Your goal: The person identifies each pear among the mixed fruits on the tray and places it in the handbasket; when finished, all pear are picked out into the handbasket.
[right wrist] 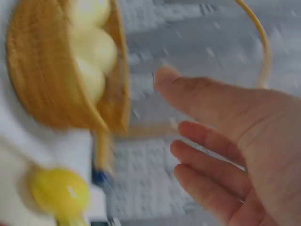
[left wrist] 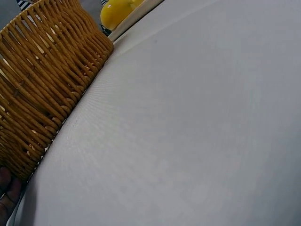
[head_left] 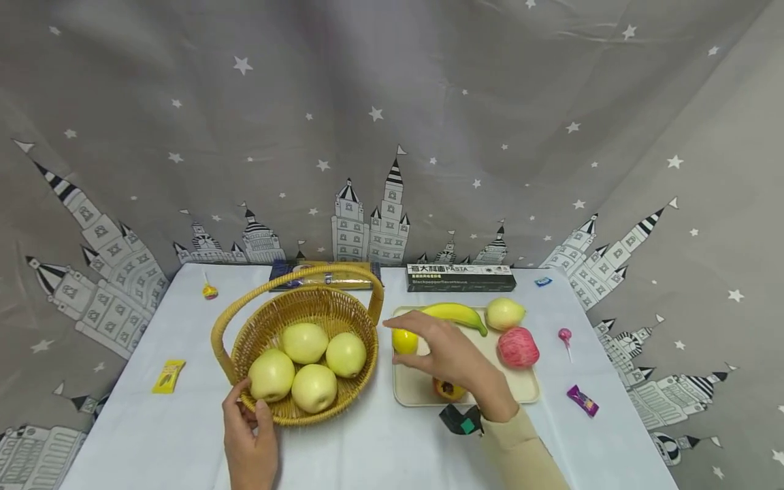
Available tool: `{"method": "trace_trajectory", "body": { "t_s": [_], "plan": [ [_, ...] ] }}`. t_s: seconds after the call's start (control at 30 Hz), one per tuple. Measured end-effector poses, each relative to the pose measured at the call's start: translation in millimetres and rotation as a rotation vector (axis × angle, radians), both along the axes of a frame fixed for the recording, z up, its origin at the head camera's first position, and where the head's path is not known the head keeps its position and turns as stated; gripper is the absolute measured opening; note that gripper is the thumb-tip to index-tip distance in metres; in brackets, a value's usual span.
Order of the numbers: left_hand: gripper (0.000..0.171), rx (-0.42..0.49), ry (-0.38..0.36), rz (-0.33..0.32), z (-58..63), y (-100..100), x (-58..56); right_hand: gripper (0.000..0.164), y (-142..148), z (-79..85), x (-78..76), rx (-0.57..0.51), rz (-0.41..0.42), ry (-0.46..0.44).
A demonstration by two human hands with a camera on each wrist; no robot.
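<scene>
A wicker basket (head_left: pixel 269 320) with a tall arched handle stands on the left side of the table, with several pale yellow-green apples (head_left: pixel 305 342) inside. My left hand (head_left: pixel 251 442) grips the basket's near-left rim, beside the foot of the handle; the left wrist view catches only fingertips by the basket's woven side (left wrist: pixel 47 75). My right hand (head_left: pixel 450 350), thumb and fingers spread with nothing between them, hovers over the left part of a cream tray (head_left: pixel 422 395). Near its fingers lies a yellow lemon (head_left: pixel 404 341). Under the wrist a round orange fruit (head_left: pixel 450 390) is partly hidden.
Also on the tray are a banana (head_left: pixel 456 314), a pale yellow fruit (head_left: pixel 504 314) and a red fruit (head_left: pixel 518 348). Behind stand a black pasta box (head_left: pixel 461 279) and a dark blue package (head_left: pixel 294 270). Wrapped candies (head_left: pixel 168 376) and lollipops (head_left: pixel 565 335) lie near both sides.
</scene>
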State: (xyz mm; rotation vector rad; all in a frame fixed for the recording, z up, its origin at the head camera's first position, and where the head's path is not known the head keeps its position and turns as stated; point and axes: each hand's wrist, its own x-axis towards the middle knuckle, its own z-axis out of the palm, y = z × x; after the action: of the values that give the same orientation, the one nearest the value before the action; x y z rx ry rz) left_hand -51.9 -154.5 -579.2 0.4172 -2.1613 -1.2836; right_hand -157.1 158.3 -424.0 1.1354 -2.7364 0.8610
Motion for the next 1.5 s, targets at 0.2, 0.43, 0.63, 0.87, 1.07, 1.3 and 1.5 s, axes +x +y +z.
{"method": "trace_trajectory", "body": {
  "t_s": [0.2,0.43,0.63,0.87,1.07,1.3,1.5],
  "plan": [
    [0.044,-0.019,-0.019,0.013,-2.4,-7,3.7,0.06,56,0.9,-24.0,-0.159,-0.211,-0.053],
    [0.044,-0.014,-0.02,0.003,-3.3,-5,3.9,0.074,138,-35.2,-59.4,0.0,-0.604,-0.213],
    [0.044,-0.026,0.007,0.008,-5.7,-4,2.5,0.087,181,-70.0,-65.2,0.08,-0.752,-0.455],
    [0.044,-0.019,0.021,-0.003,-4.2,-4,0.2,0.084,185,-78.3,-69.0,-0.026,-0.793,-0.445],
    [0.044,-0.015,0.021,-0.001,-4.0,-2,0.3,0.084,180,-73.1,-68.4,-0.006,-0.801,-0.413],
    [0.044,-0.013,-0.009,0.003,-1.8,-4,3.9,0.077,144,-53.4,-60.3,-0.169,-0.683,-0.309],
    [0.045,0.007,-0.011,-0.017,-0.6,-3,1.8,0.071,92,-39.5,-52.4,-0.286,-0.429,-0.319]
  ]
}}
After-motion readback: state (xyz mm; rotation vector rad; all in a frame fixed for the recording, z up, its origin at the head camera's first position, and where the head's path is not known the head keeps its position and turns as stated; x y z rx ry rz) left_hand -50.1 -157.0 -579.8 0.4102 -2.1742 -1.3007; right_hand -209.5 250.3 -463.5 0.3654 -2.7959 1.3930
